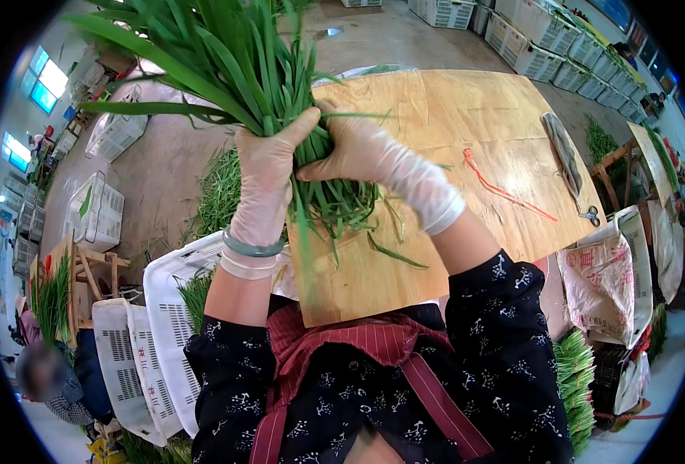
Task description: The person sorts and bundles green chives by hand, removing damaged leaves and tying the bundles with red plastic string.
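A thick bunch of garlic chives, with long flat green leaves, is held upright above the near left part of the wooden table. My left hand closes around it from the left and my right hand from the right, both in thin white gloves. The leaves fan out away from me to the upper left. Below my hands, the lower ends hang by the tabletop, where loose green leaves lie. A bluish-grey bangle circles my left wrist.
On the table's right lie red ties, a long grey object and scissors. White plastic crates stand at my left; more are stacked far right. Cut greens lie left of the table. Another person is far left.
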{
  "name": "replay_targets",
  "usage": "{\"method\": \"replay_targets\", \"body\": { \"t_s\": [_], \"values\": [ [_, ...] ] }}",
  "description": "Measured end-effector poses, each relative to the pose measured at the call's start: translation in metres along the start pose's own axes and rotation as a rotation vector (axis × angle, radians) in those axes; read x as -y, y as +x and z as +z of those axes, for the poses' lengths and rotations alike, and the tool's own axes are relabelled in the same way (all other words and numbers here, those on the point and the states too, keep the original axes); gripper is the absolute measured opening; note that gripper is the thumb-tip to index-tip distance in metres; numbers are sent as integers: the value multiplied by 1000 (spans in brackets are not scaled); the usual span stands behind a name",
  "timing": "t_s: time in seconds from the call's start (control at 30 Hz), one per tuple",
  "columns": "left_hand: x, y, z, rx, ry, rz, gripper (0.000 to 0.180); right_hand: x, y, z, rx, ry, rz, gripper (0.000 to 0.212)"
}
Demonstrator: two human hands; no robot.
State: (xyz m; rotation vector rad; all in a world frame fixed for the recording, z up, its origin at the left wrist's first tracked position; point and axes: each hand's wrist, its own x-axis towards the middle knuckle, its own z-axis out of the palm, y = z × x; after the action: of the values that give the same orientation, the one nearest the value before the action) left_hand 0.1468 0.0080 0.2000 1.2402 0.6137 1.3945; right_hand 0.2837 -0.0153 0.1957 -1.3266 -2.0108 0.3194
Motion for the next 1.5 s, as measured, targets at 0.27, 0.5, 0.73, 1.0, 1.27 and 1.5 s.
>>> {"method": "replay_targets", "body": {
  "t_s": [0.27, 0.5, 0.73, 1.0, 1.27, 1.5],
  "values": [
    [8, -3, 2, 110, 7, -100, 40, 31, -15, -42, 157, 289, 152, 86],
    [-31, 6, 1, 235, 215, -208, 41, 9, 0, -1, 81, 166, 64, 77],
    [-19, 20, -2, 89, -20, -209, 30, 11, -15, -30, -90, -31, -23, 84],
    [-23, 14, 9, 275, 52, -204, 23, 6, -7, -6, -79, 160, -21, 77],
    [-37, 8, 6, 199, 262, -182, 26, -8, -24, 1, 164, 457, 23, 95],
    [-27, 15, -23, 102, 235, -220, 26, 0, -73, -77, 320, -94, 306, 92]
  ]
}}
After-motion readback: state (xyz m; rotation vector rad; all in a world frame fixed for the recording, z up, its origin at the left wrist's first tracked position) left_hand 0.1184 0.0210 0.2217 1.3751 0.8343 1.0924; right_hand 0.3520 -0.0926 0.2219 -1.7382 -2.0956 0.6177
